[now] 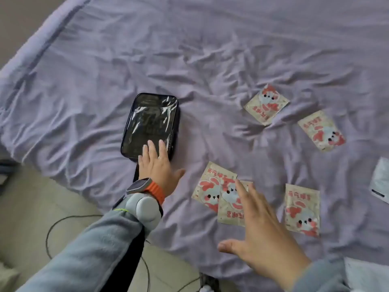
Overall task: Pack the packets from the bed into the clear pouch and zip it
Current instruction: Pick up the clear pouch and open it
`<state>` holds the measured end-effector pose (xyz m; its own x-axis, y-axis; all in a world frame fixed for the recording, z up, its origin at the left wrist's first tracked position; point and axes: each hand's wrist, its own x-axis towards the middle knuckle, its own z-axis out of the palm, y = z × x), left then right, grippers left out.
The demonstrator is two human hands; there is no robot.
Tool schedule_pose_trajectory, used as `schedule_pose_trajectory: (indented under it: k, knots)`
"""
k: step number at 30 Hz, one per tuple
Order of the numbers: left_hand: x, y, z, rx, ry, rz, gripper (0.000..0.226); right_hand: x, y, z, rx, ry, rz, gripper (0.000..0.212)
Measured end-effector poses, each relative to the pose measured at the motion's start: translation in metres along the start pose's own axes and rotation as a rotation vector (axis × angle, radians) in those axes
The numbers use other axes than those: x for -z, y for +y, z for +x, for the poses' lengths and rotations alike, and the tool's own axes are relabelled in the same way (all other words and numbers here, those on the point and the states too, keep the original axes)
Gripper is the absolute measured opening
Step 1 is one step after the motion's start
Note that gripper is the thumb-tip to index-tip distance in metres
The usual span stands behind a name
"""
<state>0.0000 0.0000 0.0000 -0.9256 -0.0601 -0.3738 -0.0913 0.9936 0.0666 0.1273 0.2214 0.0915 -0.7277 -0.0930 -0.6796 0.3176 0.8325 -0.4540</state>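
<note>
A clear pouch (149, 125) with a dark rim lay flat on the lilac bed (210, 49), near its left edge. The left hand (156, 160) rested on the pouch's near end, fingers spread flat and gripping nothing. An orange-strapped watch (147, 187) sat on that wrist above a grey sleeve (94, 245).

The right hand (259, 230) hovered open, fingers splayed, over the sheet, its fingertips above two overlapping packets (214, 192); whether it touched them I cannot tell. It held nothing. A third packet (302, 209) lay just right of that hand. Two more lay farther off: one (267, 104) to the right of the pouch, well apart from it, and another (321, 130) beside that, nearer the right edge. All five packets were outside the pouch, printed with red and white cartoon figures.

A white item (381, 180) showed at the right border, cut off. A thin cable (54, 228) trailed on the floor beside the bed.
</note>
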Motion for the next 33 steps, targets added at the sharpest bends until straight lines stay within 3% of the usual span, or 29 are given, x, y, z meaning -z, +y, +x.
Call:
schedule_pose_trajectory:
  k: [4, 11, 16, 20, 26, 33]
  knots:
    - [-0.017, -0.006, 0.040, -0.007, 0.100, -0.028, 0.099, -0.018, 0.018, 0.024, -0.054, -0.029, 0.067, 0.131]
    - [-0.046, -0.023, 0.066, -0.004, 0.061, -0.152, 0.070, -0.051, 0.071, 0.063, -0.156, 0.099, 0.259, 0.116]
    - [-0.021, -0.020, 0.039, -0.053, 0.228, -0.224, 0.056, -0.059, 0.092, 0.089, -0.287, 0.198, 0.413, 0.110]
    - [0.003, -0.015, -0.011, 0.005, 0.326, -0.419, 0.056, -0.060, 0.090, 0.111, -0.366, 0.252, 0.617, 0.102]
    - [0.002, -0.009, -0.063, 0.089, 0.271, -0.714, 0.055, -0.075, 0.084, 0.117, -0.427, 0.209, 0.752, 0.077]
    - [-0.007, -0.002, -0.071, 0.096, 0.289, -0.643, 0.056, -0.081, 0.081, 0.118, -0.446, 0.194, 1.154, 0.053]
